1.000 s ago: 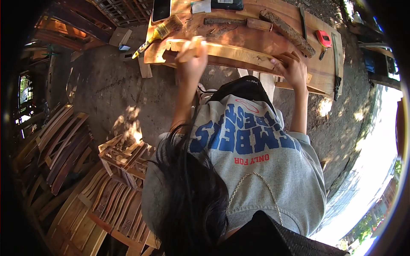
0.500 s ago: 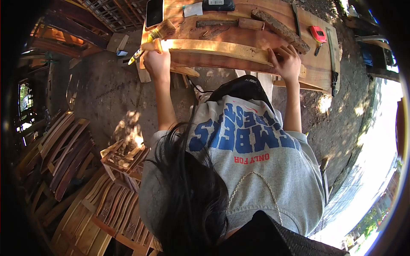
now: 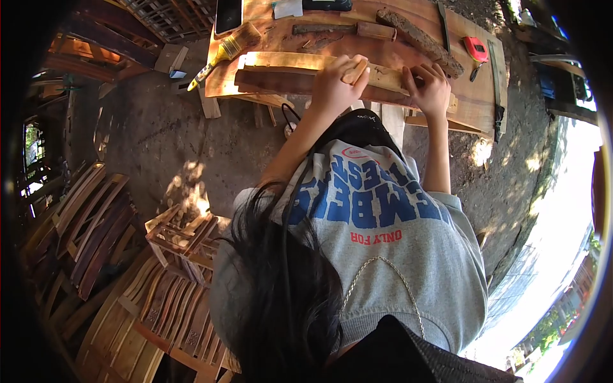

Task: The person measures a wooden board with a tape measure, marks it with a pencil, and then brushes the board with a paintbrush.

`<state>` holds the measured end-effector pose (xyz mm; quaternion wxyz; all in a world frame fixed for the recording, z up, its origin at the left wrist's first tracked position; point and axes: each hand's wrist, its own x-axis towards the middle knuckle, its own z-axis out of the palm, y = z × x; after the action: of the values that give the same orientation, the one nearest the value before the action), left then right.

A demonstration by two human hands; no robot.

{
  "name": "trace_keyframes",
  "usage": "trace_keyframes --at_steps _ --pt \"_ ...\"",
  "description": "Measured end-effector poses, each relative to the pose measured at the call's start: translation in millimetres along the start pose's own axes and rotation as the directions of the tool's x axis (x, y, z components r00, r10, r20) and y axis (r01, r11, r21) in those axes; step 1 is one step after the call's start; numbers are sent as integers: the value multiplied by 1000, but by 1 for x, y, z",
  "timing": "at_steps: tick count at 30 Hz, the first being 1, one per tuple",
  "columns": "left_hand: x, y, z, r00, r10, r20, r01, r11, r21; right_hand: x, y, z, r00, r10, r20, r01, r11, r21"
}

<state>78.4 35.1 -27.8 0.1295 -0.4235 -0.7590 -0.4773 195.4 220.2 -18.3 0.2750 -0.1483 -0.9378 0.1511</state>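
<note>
A long, slightly curved wooden strip lies along the near edge of the wooden table. My left hand is closed around a small tan block and rests over the middle of the strip. Near the strip's right end, my right hand grips it with bent fingers. A wide paintbrush with a yellow handle lies at the table's left corner, beyond the strip. Behind the strip is a chisel with a wooden handle.
A rough wooden bar, a red tape measure, a phone and a black case lie on the table. Slatted chair parts and a small wooden frame stand at the lower left.
My left hand has slid right along the strip with the small block, from the left end to the middle. My right hand has stayed near the right end.
</note>
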Motion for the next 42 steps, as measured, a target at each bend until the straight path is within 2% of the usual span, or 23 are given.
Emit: trace_keyframes --at_steps 2,3,4,5,6,7,10,12,13,15,16,18,19,21,23,28,30,33,35,38,40,41,42 --pt "-5 -19 -10 991 -113 77 111 993 34 1 1 -2 1000 10 -4 -10 1000 3" --pt "-3 -25 -27 974 -215 69 199 963 184 0 1 -1 1000 13 0 -13 1000 5" --pt "0 -29 -44 984 -158 -79 174 946 273 -1 1 -1 1000 16 4 -16 1000 9" --pt "-6 -52 -56 962 -251 -106 272 900 340 -1 1 0 1000 19 1 -20 1000 14" --pt "-2 -61 -70 860 -479 -174 507 773 381 0 2 1 1000 7 -7 -7 1000 18" --pt "0 -68 -87 829 -522 -199 555 731 397 -1 2 1 1000 -4 -15 4 1000 20" --pt "6 -75 -101 893 -405 -199 444 708 549 -1 0 -2 1000 24 18 -24 1000 7" --pt "23 -30 -84 790 -604 -103 561 646 518 -2 5 5 1000 8 -7 -8 1000 12" --pt "2 -56 -60 987 -150 -58 147 702 696 -2 7 7 999 -12 -30 13 1000 20" --pt "9 -7 -34 909 -380 171 158 695 702 7 -17 0 991 -114 -76 118 992 45" --pt "3 -3 -16 952 -241 188 98 823 559 10 -34 -1 970 -212 -119 220 973 66" --pt "3 17 -3 958 -101 268 -31 894 448 11 -67 3 969 -228 -92 244 939 242" --pt "5 21 -4 936 -129 326 5 935 354 9 -86 -4 996 -89 9 83 956 280" --pt "10 23 -11 908 -145 392 44 966 256 7 -76 8 998 59 -33 -42 924 379" --pt "14 11 -32 910 52 412 -181 943 280 3 -70 0 956 292 12 -249 790 560" --pt "-1 -32 -44 908 -10 418 -137 938 320 -25 -6 -51 869 495 -9 -462 818 344" --pt "-1 -33 -43 925 -9 380 -99 960 262 -21 -15 -68 836 548 -31 -544 834 94" --pt "3 -34 -30 925 -23 380 -65 974 215 -6 -46 -46 852 524 -10 -514 838 183" --pt "4 -33 -26 923 -18 385 -59 981 185 0 -68 -16 915 399 -56 -367 883 294" --pt "5 -28 -22 921 -25 388 -44 985 167 11 -95 -7 937 326 124 -337 755 562" --pt "6 -25 -21 916 -31 400 -32 988 150 2 -81 -13 916 368 158 -388 714 583" --pt "7 -25 -20 915 -22 403 -38 989 141 -7 -57 -10 943 332 36 -303 804 512" --pt "6 -26 -18 915 -17 403 -41 990 134 -13 -43 -26 869 484 107 -476 755 452"
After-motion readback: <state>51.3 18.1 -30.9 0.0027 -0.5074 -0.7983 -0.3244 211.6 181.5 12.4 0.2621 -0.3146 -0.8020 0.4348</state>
